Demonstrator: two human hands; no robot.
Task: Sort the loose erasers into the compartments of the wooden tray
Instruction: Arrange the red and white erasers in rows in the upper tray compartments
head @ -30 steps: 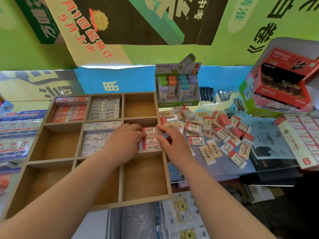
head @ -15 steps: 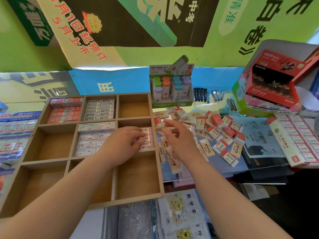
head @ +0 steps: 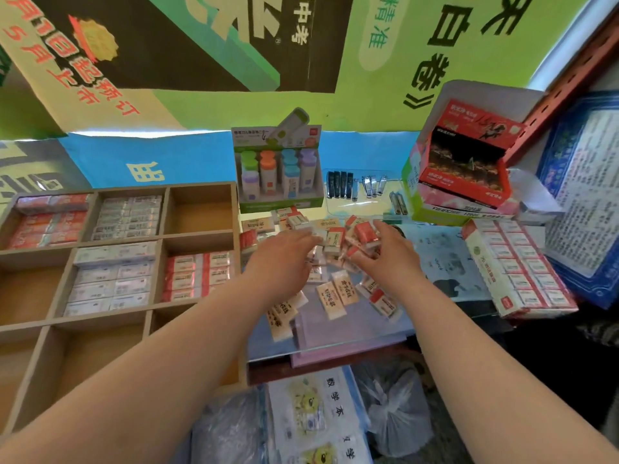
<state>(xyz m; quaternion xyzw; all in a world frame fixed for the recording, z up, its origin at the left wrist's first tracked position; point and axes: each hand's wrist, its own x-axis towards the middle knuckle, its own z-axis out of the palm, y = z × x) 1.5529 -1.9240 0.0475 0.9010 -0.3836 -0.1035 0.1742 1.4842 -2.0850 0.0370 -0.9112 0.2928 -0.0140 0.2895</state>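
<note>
Loosely clamped, just right of the wooden tray [head: 201, 217]: thumb and curled fingers of the right hand [head: 385, 254] round a few red-sleeved pieces from the heap of loose erasers [head: 336, 289]; number in the grasp too blurred to tell. Between that hand and the tray, left hand [head: 284, 262] palm down, fingers stretched flat onto the same heap, nothing visibly held. Heap too jumbled for a sure count, red-sleeved and cream-labelled kinds mixed, label writing unreadable, middle hidden under both hands.

In the tray, nine compartments, three rows of three. Four stocked: two with red-sleeved erasers (far left corner, right end of the middle row), two with white ones (far middle, centre). Near right compartment largely covered by the left forearm.

Behind the tray's far right corner, one green display box [head: 278, 175] of pastel-capped items, print blurred; right of that, four dark nail clippers [head: 340, 184] in a row. Further right of the tray, one open red carton [head: 465, 162] and one long white box [head: 516, 269] of erasers. Before the tray's near right corner, a booklet [head: 335, 406] reading 数学本. On the wall behind the tray, posters [head: 201, 45] with 中考 and 精准.
</note>
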